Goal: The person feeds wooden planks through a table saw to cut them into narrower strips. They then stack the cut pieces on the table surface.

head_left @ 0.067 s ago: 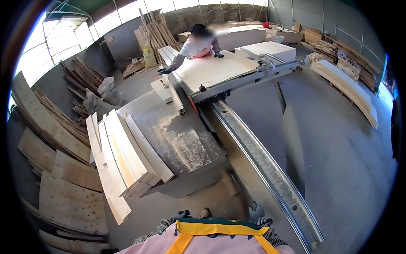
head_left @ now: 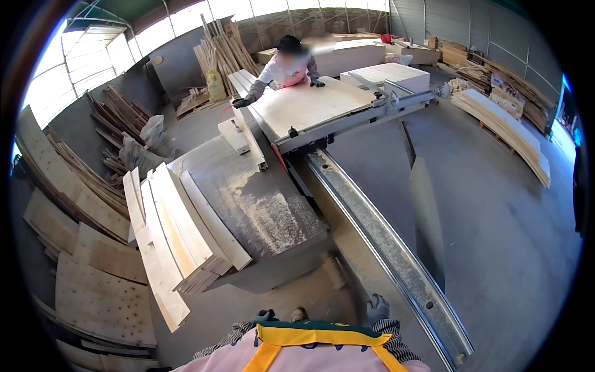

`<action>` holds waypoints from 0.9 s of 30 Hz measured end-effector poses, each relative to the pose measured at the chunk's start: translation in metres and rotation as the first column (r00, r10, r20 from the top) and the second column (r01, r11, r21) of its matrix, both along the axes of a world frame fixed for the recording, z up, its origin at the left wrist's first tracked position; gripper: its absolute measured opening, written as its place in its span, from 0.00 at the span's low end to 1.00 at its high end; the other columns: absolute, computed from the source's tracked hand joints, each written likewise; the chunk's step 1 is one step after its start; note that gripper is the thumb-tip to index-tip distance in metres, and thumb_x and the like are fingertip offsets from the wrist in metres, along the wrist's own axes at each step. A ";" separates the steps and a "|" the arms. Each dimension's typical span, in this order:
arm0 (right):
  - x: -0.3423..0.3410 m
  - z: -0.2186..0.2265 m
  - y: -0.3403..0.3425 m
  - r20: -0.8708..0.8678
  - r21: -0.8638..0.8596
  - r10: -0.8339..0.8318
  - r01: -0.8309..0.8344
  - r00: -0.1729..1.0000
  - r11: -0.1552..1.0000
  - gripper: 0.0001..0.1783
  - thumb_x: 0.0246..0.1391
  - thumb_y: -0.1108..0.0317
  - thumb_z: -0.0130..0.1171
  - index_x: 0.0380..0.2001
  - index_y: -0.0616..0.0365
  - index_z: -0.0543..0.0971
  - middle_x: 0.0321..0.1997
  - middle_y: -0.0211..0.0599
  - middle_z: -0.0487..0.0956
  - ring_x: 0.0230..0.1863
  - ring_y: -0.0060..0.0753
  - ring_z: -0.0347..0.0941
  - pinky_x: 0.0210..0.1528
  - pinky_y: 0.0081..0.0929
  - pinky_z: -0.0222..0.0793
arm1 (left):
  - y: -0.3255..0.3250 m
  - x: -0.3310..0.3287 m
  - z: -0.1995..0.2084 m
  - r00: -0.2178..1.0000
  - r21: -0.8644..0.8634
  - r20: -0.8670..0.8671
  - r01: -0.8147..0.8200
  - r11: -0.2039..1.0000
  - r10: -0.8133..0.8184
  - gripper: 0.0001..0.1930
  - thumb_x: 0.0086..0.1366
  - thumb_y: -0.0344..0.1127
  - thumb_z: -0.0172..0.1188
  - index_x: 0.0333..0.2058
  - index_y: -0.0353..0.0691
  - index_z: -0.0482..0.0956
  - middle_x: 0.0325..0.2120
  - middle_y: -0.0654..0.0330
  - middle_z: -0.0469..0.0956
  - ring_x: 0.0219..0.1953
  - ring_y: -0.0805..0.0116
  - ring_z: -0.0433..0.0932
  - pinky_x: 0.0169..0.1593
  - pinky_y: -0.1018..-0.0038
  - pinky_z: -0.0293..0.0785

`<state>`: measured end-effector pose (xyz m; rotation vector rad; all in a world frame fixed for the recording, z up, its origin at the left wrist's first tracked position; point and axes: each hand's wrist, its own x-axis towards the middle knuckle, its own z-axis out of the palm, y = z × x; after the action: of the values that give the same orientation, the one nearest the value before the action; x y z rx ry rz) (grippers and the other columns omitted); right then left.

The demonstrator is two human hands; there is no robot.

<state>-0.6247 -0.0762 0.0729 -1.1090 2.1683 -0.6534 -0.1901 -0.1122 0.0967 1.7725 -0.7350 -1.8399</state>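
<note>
Left hand (head_left: 264, 315) gloved, partly hidden by apron (head_left: 322, 335); whether anything is gripped cannot be told. Right hand (head_left: 377, 308), also gloved, is held with fingers loosely apart, near the metal rail (head_left: 384, 245). Ahead, sawdust (head_left: 266, 217) is scattered over the saw table (head_left: 291, 186); cut boards (head_left: 180, 223) are stacked along its left side. Beyond, a pale panel (head_left: 316, 102) is touched at its far edge by a co-worker's gloved hand (head_left: 317, 83).

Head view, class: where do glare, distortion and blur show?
Head view: glare whitens the windows at upper left; head view: the stacked boards look bowed, as fisheye distortion would make them; head view: a blurred patch covers the face of the co-worker.
</note>
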 end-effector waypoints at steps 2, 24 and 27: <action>-0.013 -0.008 -0.003 -0.109 -0.165 -0.060 0.041 0.992 0.985 0.26 0.46 0.61 0.59 0.50 0.57 0.72 0.53 0.49 0.71 0.56 0.51 0.63 0.59 0.41 0.59 | -0.008 0.012 -0.002 0.994 0.079 -0.084 0.082 0.994 -0.075 0.17 0.65 0.44 0.55 0.46 0.38 0.70 0.33 0.51 0.79 0.36 0.58 0.81 0.42 0.65 0.78; -0.161 0.033 -0.127 -0.376 0.435 -0.165 0.331 0.912 0.837 0.29 0.56 0.46 0.48 0.50 0.58 0.72 0.56 0.49 0.70 0.60 0.49 0.61 0.63 0.47 0.51 | -0.254 -0.119 0.038 0.116 -0.235 0.971 0.646 0.727 0.210 0.34 0.58 0.53 0.54 0.58 0.39 0.62 0.59 0.45 0.59 0.64 0.46 0.52 0.64 0.51 0.46; -0.175 0.032 -0.138 -0.361 0.463 -0.105 0.276 0.927 0.842 0.25 0.57 0.48 0.45 0.43 0.58 0.77 0.46 0.49 0.77 0.49 0.49 0.72 0.53 0.42 0.66 | -0.254 -0.119 0.041 0.055 -0.144 0.988 0.680 0.719 0.146 0.33 0.60 0.53 0.51 0.59 0.39 0.62 0.59 0.44 0.59 0.63 0.44 0.52 0.63 0.50 0.45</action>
<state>-0.8001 -0.2144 0.1050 -0.7502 2.5484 0.0513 -0.3095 -0.3667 0.1375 2.2420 -2.0632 0.0634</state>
